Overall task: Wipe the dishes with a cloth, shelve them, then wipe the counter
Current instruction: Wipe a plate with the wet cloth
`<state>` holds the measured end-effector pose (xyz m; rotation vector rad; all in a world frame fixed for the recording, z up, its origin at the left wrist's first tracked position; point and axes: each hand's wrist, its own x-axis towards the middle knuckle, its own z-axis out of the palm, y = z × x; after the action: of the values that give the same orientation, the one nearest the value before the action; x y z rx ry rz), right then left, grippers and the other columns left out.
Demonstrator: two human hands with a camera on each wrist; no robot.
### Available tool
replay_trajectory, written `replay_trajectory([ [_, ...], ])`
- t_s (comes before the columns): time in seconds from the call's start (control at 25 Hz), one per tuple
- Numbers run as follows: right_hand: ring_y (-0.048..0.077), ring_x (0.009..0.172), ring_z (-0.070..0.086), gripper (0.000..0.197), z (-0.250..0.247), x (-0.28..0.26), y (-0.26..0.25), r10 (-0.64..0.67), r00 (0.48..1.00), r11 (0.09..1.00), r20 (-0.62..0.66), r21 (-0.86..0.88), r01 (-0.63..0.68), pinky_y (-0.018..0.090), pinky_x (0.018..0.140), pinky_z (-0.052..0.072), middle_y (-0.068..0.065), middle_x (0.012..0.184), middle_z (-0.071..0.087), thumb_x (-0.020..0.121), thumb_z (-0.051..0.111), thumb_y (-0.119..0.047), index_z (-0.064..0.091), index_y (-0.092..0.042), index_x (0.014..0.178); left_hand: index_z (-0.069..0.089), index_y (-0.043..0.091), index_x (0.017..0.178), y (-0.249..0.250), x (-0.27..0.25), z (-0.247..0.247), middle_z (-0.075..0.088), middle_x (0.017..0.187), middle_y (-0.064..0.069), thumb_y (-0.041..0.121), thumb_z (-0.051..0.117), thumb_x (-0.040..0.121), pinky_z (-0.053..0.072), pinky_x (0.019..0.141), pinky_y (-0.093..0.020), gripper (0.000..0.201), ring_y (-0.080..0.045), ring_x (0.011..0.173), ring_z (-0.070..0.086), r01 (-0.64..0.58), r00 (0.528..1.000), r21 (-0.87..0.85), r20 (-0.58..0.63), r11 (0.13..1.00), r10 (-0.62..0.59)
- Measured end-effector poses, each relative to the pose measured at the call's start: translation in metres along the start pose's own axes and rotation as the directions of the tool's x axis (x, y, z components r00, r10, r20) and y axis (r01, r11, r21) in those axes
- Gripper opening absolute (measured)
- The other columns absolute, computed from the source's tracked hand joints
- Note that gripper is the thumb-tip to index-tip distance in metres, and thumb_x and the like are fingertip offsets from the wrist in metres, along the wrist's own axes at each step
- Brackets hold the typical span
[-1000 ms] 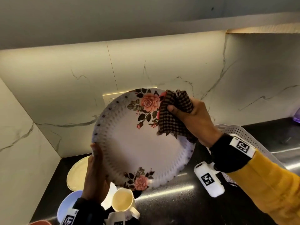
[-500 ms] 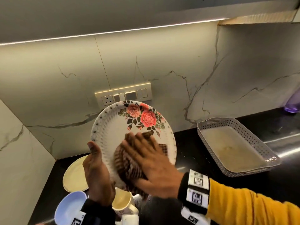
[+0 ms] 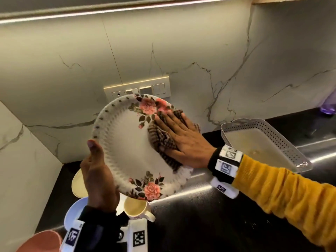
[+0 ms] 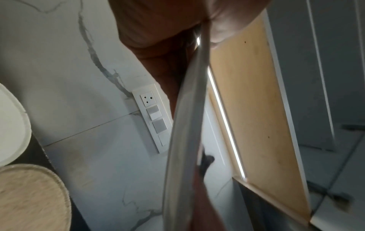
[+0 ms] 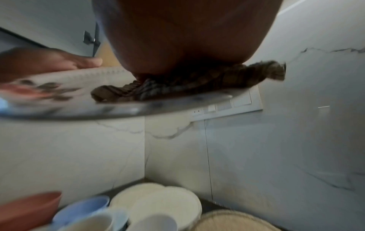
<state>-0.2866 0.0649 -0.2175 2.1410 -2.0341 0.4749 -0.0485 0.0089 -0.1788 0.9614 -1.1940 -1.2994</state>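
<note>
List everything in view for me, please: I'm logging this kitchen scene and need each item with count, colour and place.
floral plate: one, white with pink roses, held tilted above the counter
cloth: one, brown checked, pressed on the plate's right side
mug: one, cream, on the counter below the plate
cream plate: one, pale yellow, behind the left hand
blue bowl: one, light blue, near left of counter
pink bowl: one, terracotta pink, bottom left corner
tray: one, white perforated, on the counter at right
switch panel: one, cream, on the marble wall
counter: one, black
left hand: grips the plate's left rim
right hand: fingers flat on the cloth
</note>
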Motion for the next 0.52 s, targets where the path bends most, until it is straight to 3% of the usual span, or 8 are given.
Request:
replay_trajectory([
  [0.04, 0.016, 0.159, -0.021, 0.084, 0.003, -0.015, -0.003, -0.019, 0.999, 1.000, 0.040, -0.006, 0.019, 0.057, 0.128, -0.003, 0.001, 0.172, -0.021, 0.103, 0.027, -0.067, -0.012, -0.026, 0.165, 0.070, 0.018, 0.113, -0.002, 0.005, -0.004, 0.076, 0.108, -0.002, 0.075, 0.040, 0.094, 0.059, 0.092, -0.047, 0.067, -0.026, 0.100, 0.073, -0.023, 0.999, 0.003, -0.042, 1.000, 0.024],
  [0.12, 0.017, 0.159, -0.023, 0.087, 0.008, -0.043, -0.024, -0.092, 0.988, 0.996, 0.126, 0.030, 0.089, 0.057, 0.129, -0.003, 0.000, 0.172, -0.024, 0.105, 0.038, -0.063, -0.012, -0.026, 0.165, 0.063, 0.018, 0.092, -0.002, 0.005, -0.004, 0.068, 0.096, 0.001, 0.085, 0.040, 0.087, 0.057, 0.088, -0.047, 0.070, -0.021, 0.090, 0.064, -0.096, 0.991, 0.044, -0.088, 0.994, 0.099],
  [0.2, 0.021, 0.160, -0.018, 0.086, 0.011, -0.059, -0.052, -0.209, 0.971, 0.976, 0.116, 0.080, 0.201, 0.056, 0.130, -0.002, 0.002, 0.173, -0.018, 0.105, 0.043, -0.057, -0.006, -0.023, 0.166, 0.057, 0.017, 0.080, -0.002, -0.005, 0.008, 0.066, 0.075, 0.006, 0.069, 0.038, 0.097, 0.055, 0.073, -0.029, 0.058, -0.014, 0.073, 0.062, -0.152, 0.985, 0.032, -0.075, 0.988, 0.154],
  [0.24, 0.023, 0.161, -0.013, 0.084, 0.010, -0.059, -0.064, -0.269, 0.961, 0.961, 0.061, 0.077, 0.264, 0.056, 0.130, -0.001, 0.004, 0.174, -0.013, 0.104, 0.042, -0.057, -0.001, -0.022, 0.167, 0.058, 0.016, 0.077, 0.001, -0.015, 0.016, 0.067, 0.067, 0.014, 0.056, 0.036, 0.103, 0.052, 0.066, -0.019, 0.052, -0.005, 0.066, 0.062, -0.179, 0.983, 0.027, -0.044, 0.983, 0.180],
  [0.32, 0.027, 0.162, -0.007, 0.082, 0.003, -0.045, -0.072, -0.321, 0.945, 0.945, -0.055, 0.046, 0.324, 0.055, 0.130, -0.001, 0.009, 0.175, -0.005, 0.100, 0.036, -0.058, 0.006, -0.019, 0.166, 0.061, 0.016, 0.078, -0.001, -0.030, 0.030, 0.070, 0.066, 0.013, 0.046, 0.031, 0.108, 0.051, 0.063, -0.012, 0.052, 0.002, 0.065, 0.065, -0.211, 0.974, -0.031, 0.074, 0.977, 0.212],
  [0.4, 0.029, 0.161, -0.008, 0.085, -0.010, -0.023, -0.064, -0.307, 0.935, 0.949, -0.175, 0.011, 0.314, 0.056, 0.130, -0.002, 0.014, 0.172, -0.005, 0.097, 0.036, -0.060, 0.007, -0.014, 0.163, 0.056, 0.006, 0.073, -0.002, -0.035, 0.033, 0.064, 0.065, -0.004, 0.060, 0.029, 0.105, 0.049, 0.060, -0.021, 0.068, -0.009, 0.065, 0.061, -0.279, 0.944, -0.043, 0.171, 0.959, 0.282],
  [0.44, 0.028, 0.160, -0.009, 0.087, -0.016, -0.012, -0.054, -0.280, 0.929, 0.958, -0.244, -0.004, 0.288, 0.056, 0.129, -0.003, 0.015, 0.170, -0.006, 0.097, 0.036, -0.062, 0.006, -0.011, 0.161, 0.047, 0.001, 0.068, 0.000, -0.036, 0.032, 0.053, 0.060, -0.012, 0.066, 0.029, 0.103, 0.040, 0.053, -0.024, 0.076, -0.012, 0.059, 0.052, -0.339, 0.919, 0.009, 0.217, 0.941, 0.329],
  [0.52, 0.028, 0.158, -0.010, 0.085, -0.024, 0.001, -0.026, -0.168, 0.923, 0.984, -0.345, -0.002, 0.178, 0.055, 0.129, -0.004, 0.016, 0.169, -0.008, 0.100, 0.034, -0.060, 0.002, -0.008, 0.159, 0.028, 0.003, 0.060, 0.003, -0.034, 0.030, 0.031, 0.051, -0.008, 0.065, 0.034, 0.104, 0.020, 0.046, -0.026, 0.076, -0.007, 0.049, 0.030, -0.433, 0.878, 0.095, 0.270, 0.897, 0.395],
])
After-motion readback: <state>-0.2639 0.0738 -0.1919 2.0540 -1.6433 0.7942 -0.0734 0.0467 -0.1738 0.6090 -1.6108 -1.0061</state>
